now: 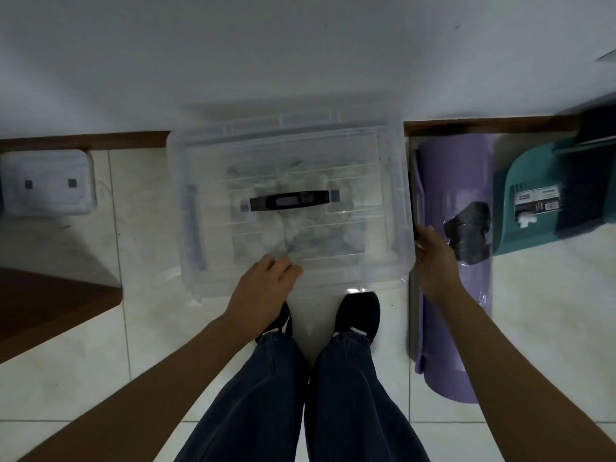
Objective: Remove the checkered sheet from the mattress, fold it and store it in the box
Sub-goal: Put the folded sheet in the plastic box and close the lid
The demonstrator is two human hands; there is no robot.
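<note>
Left hand [263, 288] curls on lid [333, 141]; right hand [433, 258] grips box [213, 290] edge; checkered sheet [300, 236] inside.

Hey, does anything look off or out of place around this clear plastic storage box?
Only slightly: through the clear plastic box lid, the checkered sheet looks bunched rather than flatly folded. The left hand presses the lid's front, the right hand grips its right edge. Nothing looks spilled or broken.
</note>
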